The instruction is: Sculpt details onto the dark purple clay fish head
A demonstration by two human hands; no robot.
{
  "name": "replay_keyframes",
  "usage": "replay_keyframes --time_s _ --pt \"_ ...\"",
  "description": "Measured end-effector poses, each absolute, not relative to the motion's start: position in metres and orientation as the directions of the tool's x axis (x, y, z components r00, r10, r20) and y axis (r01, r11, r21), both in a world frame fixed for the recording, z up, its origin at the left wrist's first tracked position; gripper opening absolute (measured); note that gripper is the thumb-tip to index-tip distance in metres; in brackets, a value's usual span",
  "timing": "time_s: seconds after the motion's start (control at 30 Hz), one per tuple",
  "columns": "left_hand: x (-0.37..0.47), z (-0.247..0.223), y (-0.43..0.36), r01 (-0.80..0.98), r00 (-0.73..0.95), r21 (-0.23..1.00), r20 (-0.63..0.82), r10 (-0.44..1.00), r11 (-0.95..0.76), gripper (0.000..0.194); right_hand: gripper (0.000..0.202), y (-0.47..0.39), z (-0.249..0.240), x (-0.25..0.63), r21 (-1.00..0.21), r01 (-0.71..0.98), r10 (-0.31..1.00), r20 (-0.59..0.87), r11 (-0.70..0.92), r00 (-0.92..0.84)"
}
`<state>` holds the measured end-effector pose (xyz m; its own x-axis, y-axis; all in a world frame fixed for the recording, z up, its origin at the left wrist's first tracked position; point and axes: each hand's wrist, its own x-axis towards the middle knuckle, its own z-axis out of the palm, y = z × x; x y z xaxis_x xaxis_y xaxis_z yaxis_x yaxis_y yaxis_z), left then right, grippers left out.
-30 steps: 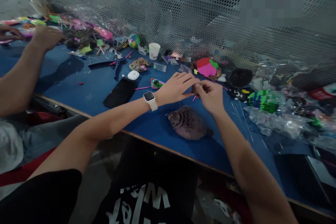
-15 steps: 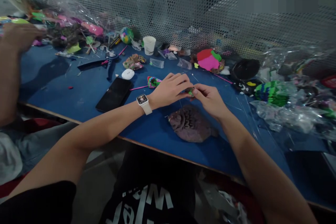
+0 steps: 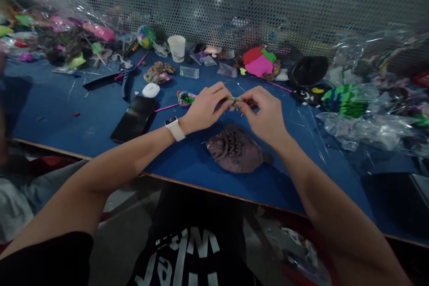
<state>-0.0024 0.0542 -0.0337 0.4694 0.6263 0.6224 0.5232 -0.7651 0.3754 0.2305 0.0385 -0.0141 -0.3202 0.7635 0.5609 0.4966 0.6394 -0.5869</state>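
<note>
Fingertips of the left hand [image 3: 205,109] and right hand [image 3: 265,114] pinch a small green-and-brown clay-like lump [image 3: 233,102] just beyond the brownish-purple fish-shaped clay piece [image 3: 239,153], the lump likely light, soft, easily dented and best held gently at its ends.

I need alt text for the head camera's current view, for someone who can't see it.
A person's left hand and right hand pinch a small greenish piece over a cluttered blue table. Nearer the wearer lies a brown fish-shaped model. A black phone lies to the left; a white cup stands farther back before a perforated panel.
</note>
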Motion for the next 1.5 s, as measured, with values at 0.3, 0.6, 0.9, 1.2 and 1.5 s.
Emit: replay_keyframes --time_s 0.3,0.6,0.9,1.2,1.5 --pt "0.0 -0.034 0.05 0.373 0.337 0.572 0.65 0.681 -0.731 0.061 0.041 0.032 -0.023 0.23 -0.376 0.542 0.622 0.678 0.752 -0.392" --pt "0.004 -0.037 0.042 0.239 0.387 0.643 0.624 0.679 -0.728 0.056 0.038 0.025 -0.022 0.227 -0.278 0.64 0.612 0.691 0.716 -0.385" --pt "0.004 -0.034 0.032 0.359 0.537 0.433 0.629 0.562 -0.827 0.053 0.052 0.018 -0.008 0.222 -0.462 0.6 0.708 0.654 0.653 -0.267" --pt "0.002 -0.032 0.036 0.498 0.575 0.286 0.598 0.558 -0.819 0.056 0.066 0.011 -0.006 0.219 -0.67 0.435 0.788 0.588 0.602 -0.185" --pt "0.007 -0.03 0.039 0.468 0.415 0.387 0.697 0.585 -0.794 0.05 0.051 0.026 -0.013 0.216 -0.86 0.123 0.863 0.469 0.495 -0.189"
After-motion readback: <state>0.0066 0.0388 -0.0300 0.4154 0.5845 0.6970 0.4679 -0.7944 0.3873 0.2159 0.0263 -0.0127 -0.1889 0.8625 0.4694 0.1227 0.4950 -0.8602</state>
